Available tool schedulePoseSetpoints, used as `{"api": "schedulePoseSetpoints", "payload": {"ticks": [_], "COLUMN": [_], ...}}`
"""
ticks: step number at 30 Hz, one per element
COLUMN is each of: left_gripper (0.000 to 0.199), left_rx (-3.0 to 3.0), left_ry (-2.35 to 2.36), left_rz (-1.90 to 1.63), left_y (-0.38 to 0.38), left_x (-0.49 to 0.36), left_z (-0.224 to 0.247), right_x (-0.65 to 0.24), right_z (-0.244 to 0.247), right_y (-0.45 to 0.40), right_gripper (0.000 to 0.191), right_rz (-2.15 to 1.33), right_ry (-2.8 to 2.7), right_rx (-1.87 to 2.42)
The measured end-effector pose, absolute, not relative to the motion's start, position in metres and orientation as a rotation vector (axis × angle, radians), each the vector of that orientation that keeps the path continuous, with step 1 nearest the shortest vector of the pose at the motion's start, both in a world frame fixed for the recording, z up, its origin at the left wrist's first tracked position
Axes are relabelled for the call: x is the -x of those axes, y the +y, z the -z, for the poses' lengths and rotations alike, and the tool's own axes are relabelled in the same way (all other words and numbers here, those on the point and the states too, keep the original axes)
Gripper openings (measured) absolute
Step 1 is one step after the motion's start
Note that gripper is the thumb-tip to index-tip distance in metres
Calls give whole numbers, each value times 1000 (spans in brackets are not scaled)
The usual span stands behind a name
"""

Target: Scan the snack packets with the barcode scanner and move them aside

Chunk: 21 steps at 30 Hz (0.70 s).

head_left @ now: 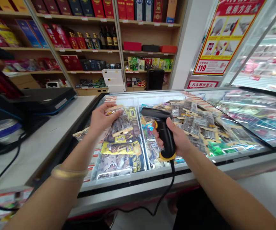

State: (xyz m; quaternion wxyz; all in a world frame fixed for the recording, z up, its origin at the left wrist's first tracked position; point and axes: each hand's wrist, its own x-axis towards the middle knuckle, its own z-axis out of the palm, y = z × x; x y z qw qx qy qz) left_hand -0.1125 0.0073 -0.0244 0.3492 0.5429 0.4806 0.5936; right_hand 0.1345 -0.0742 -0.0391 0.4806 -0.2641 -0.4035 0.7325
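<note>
My left hand [104, 118] grips the top edge of a clear snack packet [121, 123] with tan strips at its ends and dark contents. It holds the packet above the glass-topped freezer [118, 182]. In my right hand [175, 137] is a black barcode scanner [164, 132] with yellow trim. Its head points left, toward the packet, and its cord hangs down in front of the freezer. Right of the scanner lies a heap of similar clear packets [195, 123]. Yellow ice-cream wrappers [118, 148] show beneath my left hand.
To the left, a counter [63, 127] carries a black scale [44, 99] and a round container with a blue band [5, 131]. Shelves [87, 48] of boxes and bottles stand behind the freezer. A green packet [219, 149] lies near the heap's front.
</note>
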Motion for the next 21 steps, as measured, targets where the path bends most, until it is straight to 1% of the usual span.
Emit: {"api": "schedulePoseSetpoints", "payload": {"ticks": [8, 13, 15, 18, 19, 21], "left_gripper": [39, 31, 38, 58, 59, 55], "left_rx": [-1615, -1848, -1991, -2337, -2467, -2667], "left_ry": [1032, 1049, 1147, 1256, 1259, 1240], "left_rz": [-1465, -1374, -1292, -1027, -923, -750], "left_y": [36, 57, 64, 63, 60, 51], "left_x": [-39, -119, -140, -156, -157, -156], "left_z": [-2, -18, -18, -9, -4, 6], "right_x": [-261, -309, -318, -324, -325, -325], "right_z": [11, 7, 10, 19, 22, 30], "right_y": [-89, -87, -82, -74, -71, -66], "right_gripper": [49, 51, 51, 51, 51, 53], "right_rz": [-1327, -1183, -1184, -1214, -1227, -1252], "right_ry": [-935, -867, -829, -795, -796, -801], "right_rx": [750, 816, 808, 778, 778, 788]}}
